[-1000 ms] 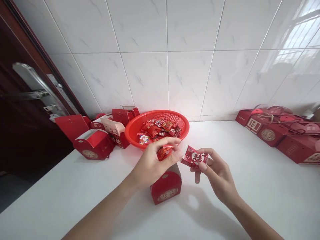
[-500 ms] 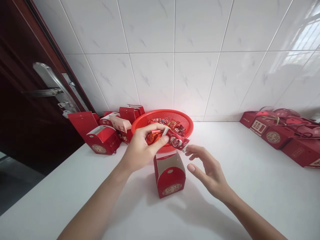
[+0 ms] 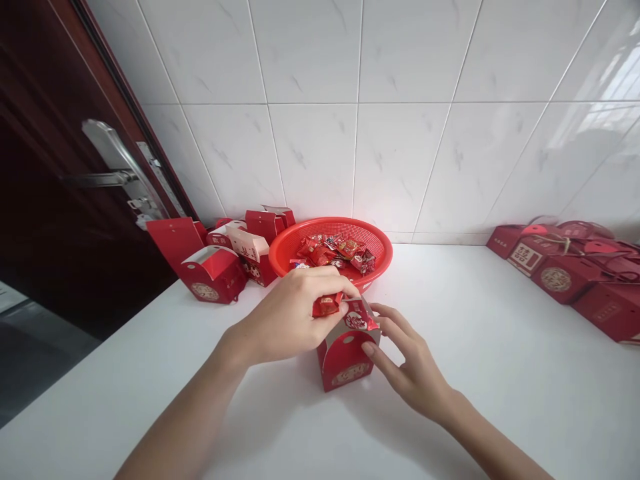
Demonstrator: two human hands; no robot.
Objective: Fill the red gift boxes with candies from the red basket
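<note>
My left hand is closed on wrapped candies; one of them, a dark red packet with white print, juts out over the open top of a small red gift box. The box stands upright on the white table, its front bearing a pale round emblem. At the box's right side is my right hand, thumb near the front and fingers by the right edge, spread apart around it. Just behind, a red plastic basket holds several wrapped candies.
Several open red boxes stand at the back left, near a dark door with a metal handle. Against the wall at the right sits a group of closed red boxes. White tiles cover the wall behind the table.
My left hand has brought the candies down from in front of the basket to the box's open top. My right hand has moved in to the box's right side. The view has shifted slightly.
</note>
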